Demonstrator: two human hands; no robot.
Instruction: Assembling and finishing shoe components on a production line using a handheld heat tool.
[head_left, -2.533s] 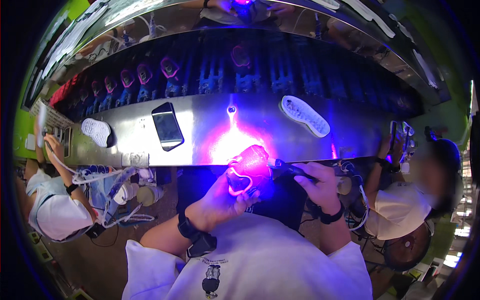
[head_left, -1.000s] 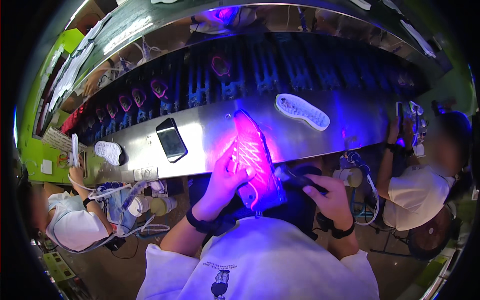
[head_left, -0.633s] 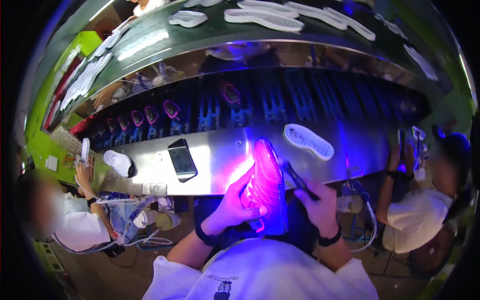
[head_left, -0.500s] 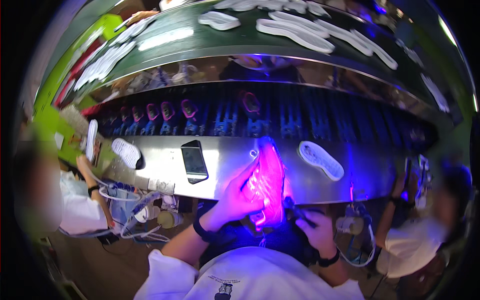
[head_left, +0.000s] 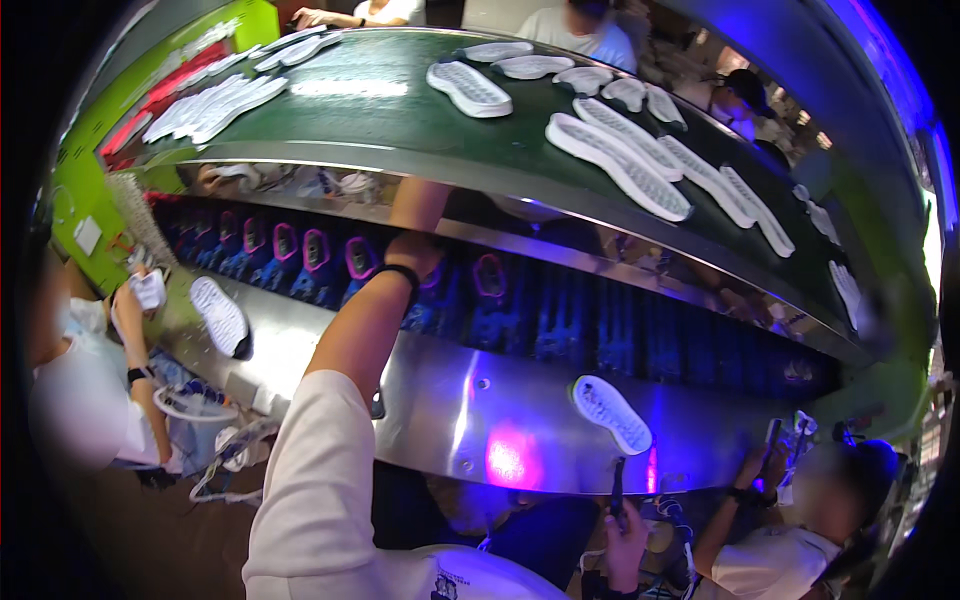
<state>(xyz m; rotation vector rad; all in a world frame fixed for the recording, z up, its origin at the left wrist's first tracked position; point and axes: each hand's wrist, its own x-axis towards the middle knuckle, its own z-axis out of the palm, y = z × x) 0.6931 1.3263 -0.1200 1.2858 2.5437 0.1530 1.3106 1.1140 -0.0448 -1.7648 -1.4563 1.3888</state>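
Note:
My left hand (head_left: 418, 250) reaches forward over the far edge of the metal bench into the dark trough. Its fingers are mostly hidden, around a shoe upper (head_left: 431, 282) whose pink-lit collar shows just below the hand. The forearm crosses above a phone (head_left: 377, 405), leaving only a sliver in view. Low at the right, my right hand (head_left: 627, 540) grips a slim dark brush (head_left: 617, 485), held upright beside the bench's front edge. A white shoe sole (head_left: 611, 413) lies on the bench just beyond the brush tip.
Several shoe uppers (head_left: 285, 245) stand in a row along the trough. Behind it, a green conveyor (head_left: 370, 125) carries white soles. Another sole (head_left: 219, 317) lies at the bench's left. Co-workers sit on both sides. A pink light spot (head_left: 513, 458) falls on the steel bench (head_left: 425, 420).
My left hand has carried the shoe upper from the bench's front edge forward to the trough's row. My right hand has moved lower, with the brush raised upright. The view has shifted.

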